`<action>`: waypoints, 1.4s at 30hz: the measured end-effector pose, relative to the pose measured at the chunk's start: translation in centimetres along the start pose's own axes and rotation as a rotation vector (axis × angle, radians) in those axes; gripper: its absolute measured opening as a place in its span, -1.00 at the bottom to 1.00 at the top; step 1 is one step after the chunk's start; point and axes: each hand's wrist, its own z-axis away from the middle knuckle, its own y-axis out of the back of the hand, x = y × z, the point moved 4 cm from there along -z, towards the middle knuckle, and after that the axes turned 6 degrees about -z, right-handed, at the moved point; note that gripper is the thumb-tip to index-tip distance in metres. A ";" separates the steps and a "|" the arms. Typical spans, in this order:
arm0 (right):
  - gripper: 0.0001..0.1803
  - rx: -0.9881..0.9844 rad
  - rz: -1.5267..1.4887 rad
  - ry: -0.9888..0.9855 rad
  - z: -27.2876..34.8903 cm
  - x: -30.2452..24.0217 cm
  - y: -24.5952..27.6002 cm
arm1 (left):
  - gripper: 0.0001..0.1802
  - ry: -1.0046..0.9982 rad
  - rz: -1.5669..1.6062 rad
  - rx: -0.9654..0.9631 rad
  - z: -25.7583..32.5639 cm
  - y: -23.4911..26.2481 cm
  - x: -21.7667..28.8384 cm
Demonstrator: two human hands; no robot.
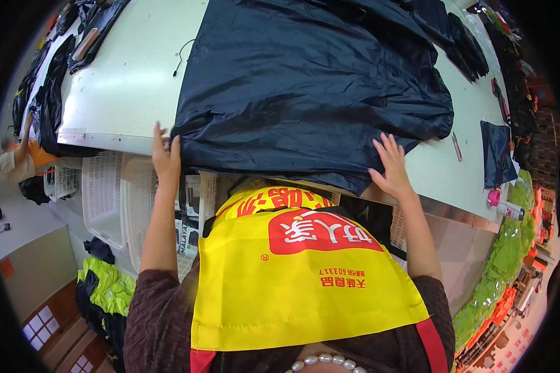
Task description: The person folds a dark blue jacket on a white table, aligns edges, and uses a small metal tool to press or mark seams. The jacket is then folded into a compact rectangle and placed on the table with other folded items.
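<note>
A large dark navy piece of shiny cloth (298,81), perhaps a garment, lies spread and wrinkled over the white table, its near edge hanging a little over the front. At its near left corner is my left hand (166,155), fingers apart and pointing up, with the thumb against the cloth's edge. My right hand (393,169) is at the near right part of the cloth, fingers spread, fingertips touching or just beside the fabric. Neither hand grips anything. Part of the cloth's far end runs out of view.
The white table (124,74) carries dark folded cloth (460,50) at far right, small snips (457,147), a dark cloth piece (496,155), a pink tape roll (493,198) and a spray can (510,210). White crates (102,199) stand below left. Another person (17,158) is at far left.
</note>
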 end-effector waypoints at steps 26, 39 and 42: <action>-0.68 -0.017 -0.371 -0.335 -0.2 3.7 4.4 | -0.37 0.318 0.643 -0.653 -9.3 4.2 2.5; -0.41 0.406 0.457 -0.237 -3.3 -1.4 3.4 | -0.60 -0.609 -0.047 0.045 -7.9 -1.5 10.5; -0.21 0.246 0.397 -0.203 -4.2 -2.1 -0.2 | -0.44 -0.684 -0.333 -0.305 -4.0 -5.6 11.3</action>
